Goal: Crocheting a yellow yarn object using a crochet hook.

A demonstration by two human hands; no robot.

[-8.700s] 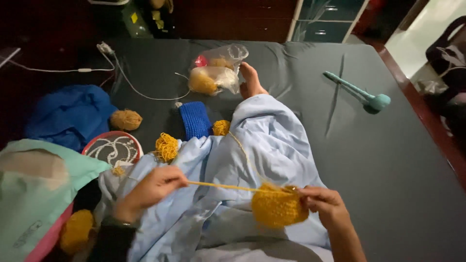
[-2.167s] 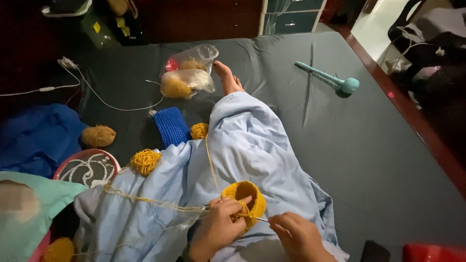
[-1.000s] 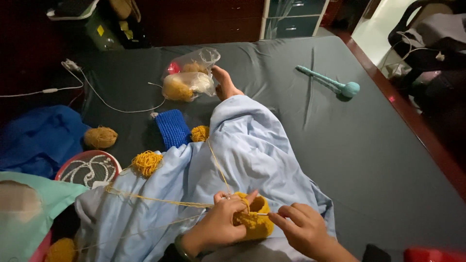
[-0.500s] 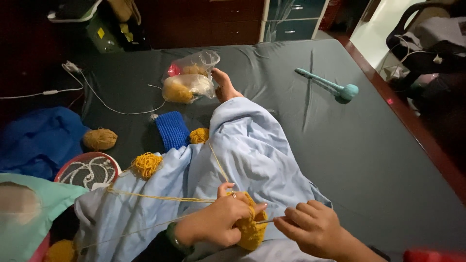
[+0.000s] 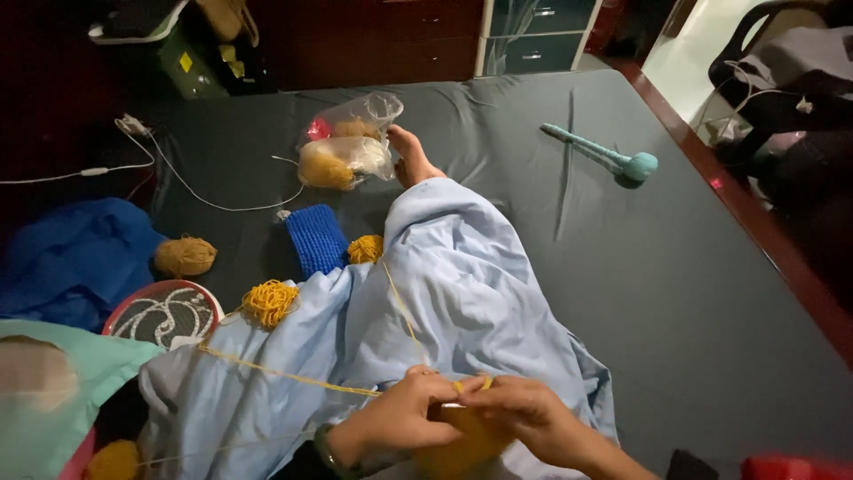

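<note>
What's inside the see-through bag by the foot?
The bag holds a tan-yellow yarn ball, more yarn behind it and something red at one end. The crinkled plastic hides anything deeper inside.

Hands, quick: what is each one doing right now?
Left hand: closed on the yellow knitted piece, pinching the yellow yarn strand.
Right hand: closed on the same yellow knitted piece, fingertips meeting the left hand's.

yarn piece (image 5: 462, 440) between both hands, on lap | bag (image 5: 346, 151) behind, probably touching foot (image 5: 410, 156)
</note>
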